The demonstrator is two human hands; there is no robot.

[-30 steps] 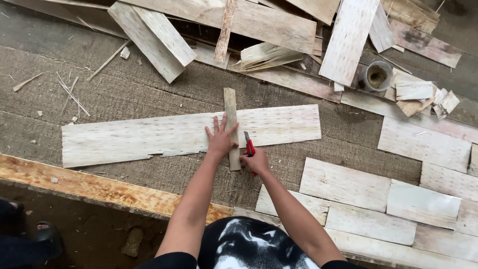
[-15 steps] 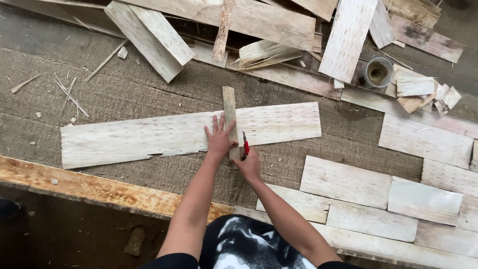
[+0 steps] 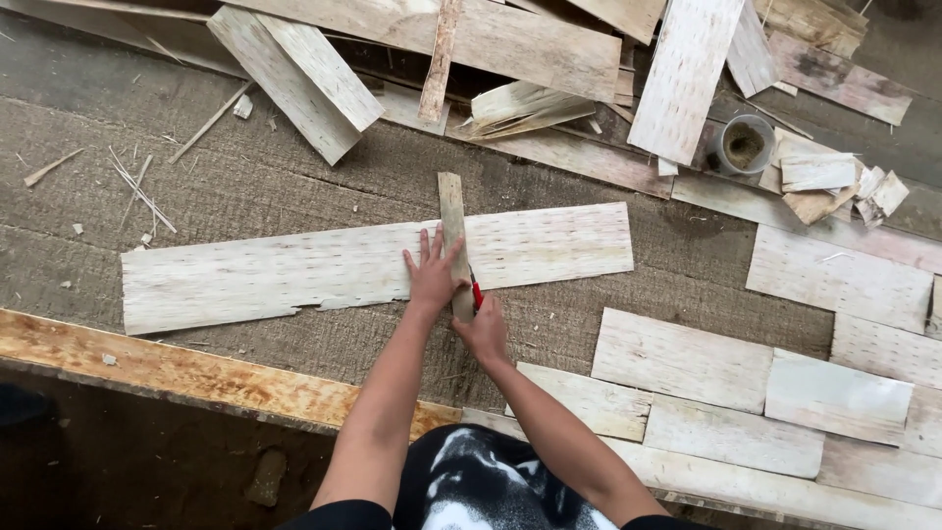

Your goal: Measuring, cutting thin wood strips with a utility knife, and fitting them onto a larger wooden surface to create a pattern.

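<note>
Near the middle of the worktop, a long pale veneer sheet (image 3: 378, 267) lies flat, crosswise on the rough grey mat (image 3: 245, 182), its lower edge ragged toward the left half. Across it, upright to the view, a narrow wood strip (image 3: 452, 228) serves as a straightedge, its far end reaching past the sheet's upper edge. Left hand (image 3: 435, 278): fingers spread, palm pressed flat on the strip and sheet. Right hand (image 3: 484, 331): closed around a red-handled knife (image 3: 477, 293), its tip just beside the strip's right edge at the sheet's lower edge. Change since half a second ago: the knife hand sits lower, nearer the body, so the stroke along the strip appears close to its end, judged by position only; whether the sheet is fully parted cannot be told. Edges: an orange-stained plank (image 3: 186, 368) borders the near side of the worktop, touching the forearms' path. Right side: cut veneer pieces (image 3: 682, 358) laid in rows, near but apart from the sheet. Far edge: loose boards (image 3: 304, 74) and offcuts in a heap, with a small round tin (image 3: 743, 144) among them. Open room: bare mat to the left and behind the sheet, scattered with splinters.
</note>
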